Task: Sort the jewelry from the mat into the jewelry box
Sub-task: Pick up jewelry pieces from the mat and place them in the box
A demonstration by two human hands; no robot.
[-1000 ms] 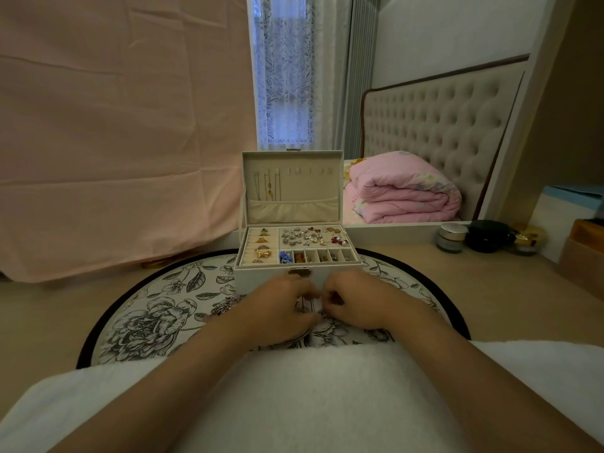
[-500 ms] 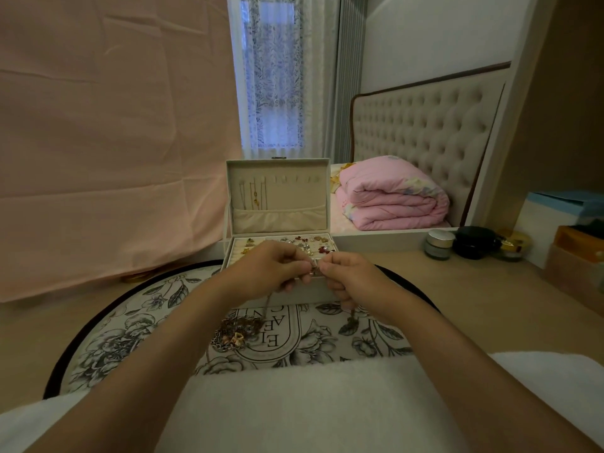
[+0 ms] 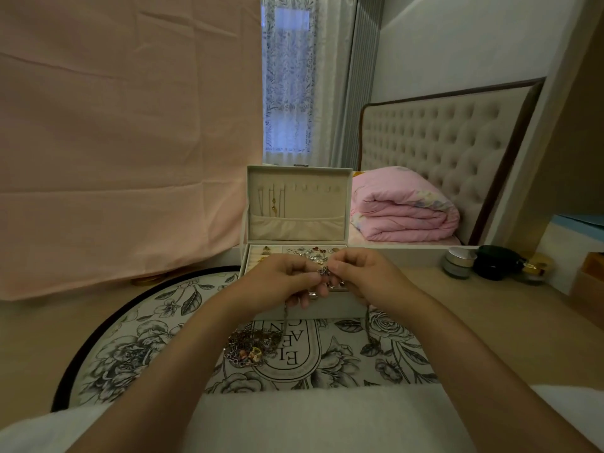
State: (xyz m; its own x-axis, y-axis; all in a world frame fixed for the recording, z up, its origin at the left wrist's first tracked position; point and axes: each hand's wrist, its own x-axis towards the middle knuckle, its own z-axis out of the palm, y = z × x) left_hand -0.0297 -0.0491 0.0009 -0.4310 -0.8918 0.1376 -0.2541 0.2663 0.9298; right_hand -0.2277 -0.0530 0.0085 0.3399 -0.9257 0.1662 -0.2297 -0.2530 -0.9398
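Note:
A cream jewelry box [image 3: 297, 204] stands open at the back of a round floral mat [image 3: 137, 341], its tray holding several small pieces. My left hand [image 3: 281, 281] and my right hand [image 3: 362, 273] are raised in front of the box, both pinching a thin silver necklace [image 3: 324, 272] with a small pendant between them. One strand of its chain hangs from each hand toward the mat. A tangled pile of chains and jewelry [image 3: 253, 348] lies on the mat below my left hand. The front of the tray is hidden behind my hands.
Several cosmetic jars [image 3: 490, 263] sit on the wooden surface at the right, with boxes [image 3: 585, 273] beyond them. A pink sheet [image 3: 114, 142] hangs at the left. A folded pink quilt [image 3: 402, 207] lies behind the box. White cloth [image 3: 320, 420] covers the near edge.
Both hands have lifted from the mat up in front of the box, raising the necklace so its chain hangs down. The jewelry pile on the mat has come into view.

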